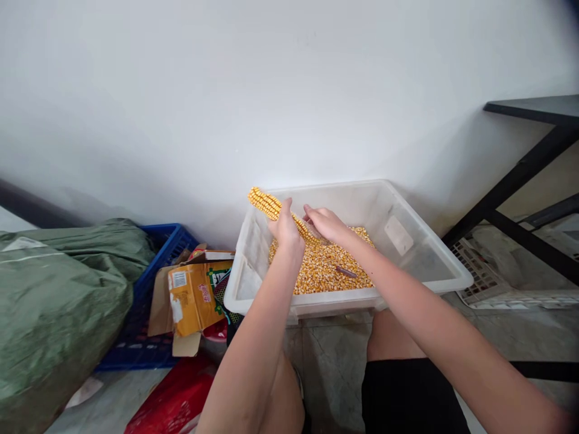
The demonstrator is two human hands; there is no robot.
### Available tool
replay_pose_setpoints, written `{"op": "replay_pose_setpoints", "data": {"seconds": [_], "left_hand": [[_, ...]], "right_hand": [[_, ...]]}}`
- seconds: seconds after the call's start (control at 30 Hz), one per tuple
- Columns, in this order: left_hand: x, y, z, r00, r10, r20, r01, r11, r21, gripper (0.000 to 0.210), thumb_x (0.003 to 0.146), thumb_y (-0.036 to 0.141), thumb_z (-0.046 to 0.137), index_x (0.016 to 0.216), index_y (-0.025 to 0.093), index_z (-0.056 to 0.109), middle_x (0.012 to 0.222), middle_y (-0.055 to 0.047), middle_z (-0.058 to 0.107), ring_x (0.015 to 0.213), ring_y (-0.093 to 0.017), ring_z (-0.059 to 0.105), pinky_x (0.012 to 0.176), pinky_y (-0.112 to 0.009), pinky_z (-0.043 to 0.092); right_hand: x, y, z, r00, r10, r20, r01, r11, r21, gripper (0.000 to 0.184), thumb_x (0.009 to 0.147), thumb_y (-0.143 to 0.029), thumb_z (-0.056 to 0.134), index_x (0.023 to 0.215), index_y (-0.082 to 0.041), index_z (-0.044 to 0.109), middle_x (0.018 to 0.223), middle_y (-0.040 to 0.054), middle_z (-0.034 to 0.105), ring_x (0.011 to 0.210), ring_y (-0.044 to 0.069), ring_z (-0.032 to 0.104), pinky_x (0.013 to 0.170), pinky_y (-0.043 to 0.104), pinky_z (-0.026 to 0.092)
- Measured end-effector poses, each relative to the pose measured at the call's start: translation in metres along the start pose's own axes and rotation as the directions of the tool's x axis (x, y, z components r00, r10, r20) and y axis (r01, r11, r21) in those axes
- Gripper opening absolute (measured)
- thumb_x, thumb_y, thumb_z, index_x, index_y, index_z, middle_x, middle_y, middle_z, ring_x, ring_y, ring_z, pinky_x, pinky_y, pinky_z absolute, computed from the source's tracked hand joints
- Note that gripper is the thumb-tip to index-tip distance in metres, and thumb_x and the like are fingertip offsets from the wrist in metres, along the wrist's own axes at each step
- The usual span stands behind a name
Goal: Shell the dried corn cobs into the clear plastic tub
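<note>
a yellow corn cob [265, 203] slants above loose kernels [319, 269], its far end kernel-covered.

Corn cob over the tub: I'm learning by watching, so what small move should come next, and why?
Probably rub kernels off the lower part of the corn cob with the right hand: it is close to that part, the left hand grips the cob, and loose kernels lie below in the tub.

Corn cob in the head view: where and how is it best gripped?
Probably around the middle of the cob, from the near side, wrapping across its length, as the left hand grips it. It is long, rounded and slanted, with one end free beyond that hand and the right hand by the other.
</note>
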State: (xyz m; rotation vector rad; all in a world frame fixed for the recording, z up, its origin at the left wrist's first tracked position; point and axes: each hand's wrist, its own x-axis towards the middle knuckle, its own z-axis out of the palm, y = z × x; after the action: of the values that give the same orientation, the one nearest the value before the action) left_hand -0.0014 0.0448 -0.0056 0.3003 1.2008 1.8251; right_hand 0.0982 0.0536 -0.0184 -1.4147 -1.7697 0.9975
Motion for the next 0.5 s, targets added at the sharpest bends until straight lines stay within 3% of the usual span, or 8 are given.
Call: {"op": "replay_pose_setpoints", "data": {"seconds": [0.13,0.27,0.4,0.5], "left_hand": [[-0.004,-0.003,0.001,0.992,-0.036,0.121,0.047,0.995,-0.092,0.036,0.069,0.046,0.076,0.083,0.019,0.057,0.077,-0.001,0.052,0.068,-0.015,0.057,0.06,-0.028,0.047],[-0.012,-0.007,0.004,0.966,-0.038,0.255,0.064,0.993,-0.095,0.036,0.075,0.051,0.072,0.087,0.018,0.063,0.083,-0.004,0.06,0.075,-0.017,0.061,0.067,-0.03,0.05],[-0.021,-0.002,0.007,0.911,-0.068,0.407,0.153,0.972,-0.18,0.037,0.079,0.054,0.065,0.086,0.018,0.065,0.088,-0.007,0.064,0.08,-0.018,0.064,0.071,-0.031,0.051],[-0.017,0.006,0.007,0.921,-0.051,0.387,0.136,0.971,-0.195,0.04,0.077,0.058,0.067,0.083,0.018,0.061,0.081,-0.005,0.06,0.076,-0.017,0.062,0.069,-0.029,0.049]], "right_hand": [[-0.011,-0.018,0.009,0.996,0.019,-0.085,-0.033,0.986,-0.161,0.074,0.097,-0.069,0.017,0.063,-0.02,0.06,0.064,0.0104,0.066,0.072,0.024,0.064,0.064,0.03,0.039],[-0.011,-0.021,0.009,0.993,0.048,-0.109,-0.057,0.995,-0.078,0.078,0.094,-0.074,0.012,0.063,-0.021,0.06,0.07,0.0131,0.068,0.074,0.025,0.064,0.064,0.03,0.039],[-0.009,-0.019,0.006,0.986,0.081,-0.142,-0.086,0.996,-0.027,0.076,0.095,-0.072,0.013,0.062,-0.021,0.058,0.071,0.013,0.068,0.075,0.025,0.064,0.066,0.03,0.041],[-0.008,-0.017,0.006,0.983,0.082,-0.166,-0.094,0.993,-0.067,0.074,0.097,-0.07,0.013,0.059,-0.022,0.055,0.066,0.0114,0.066,0.073,0.025,0.064,0.067,0.03,0.041]]}}
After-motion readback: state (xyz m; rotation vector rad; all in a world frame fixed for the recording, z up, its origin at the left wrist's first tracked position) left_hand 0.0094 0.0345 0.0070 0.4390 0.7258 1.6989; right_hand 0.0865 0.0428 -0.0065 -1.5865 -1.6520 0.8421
